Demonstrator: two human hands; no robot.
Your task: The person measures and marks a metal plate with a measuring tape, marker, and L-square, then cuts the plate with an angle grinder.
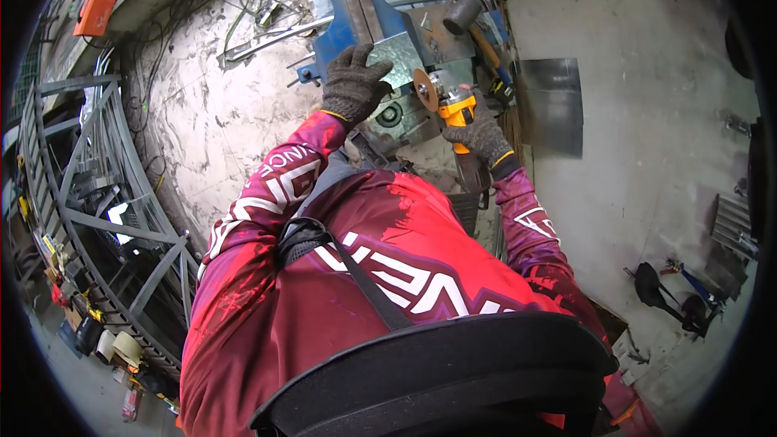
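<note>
My right hand [484, 139], in a dark knit glove, is wrapped round the body of a yellow angle grinder [460, 112]. Its brown cutting disc [426, 90] faces left, close to a shiny metal sheet [396, 59] held in a blue bench vise [330, 42]. My left hand [354, 85], gloved too, lies against the left edge of that sheet with its fingers spread. Below the sheet, a round dark fitting [389, 116] shows on the vise.
Behind the vise lie a metal cylinder [462, 14] and a hammer-like wooden handle [486, 47]. Metal rods [279, 38] and cables are at the upper left. A steel frame [121, 218] stands left; a dark metal sheet [552, 105] lies on the floor to the right.
</note>
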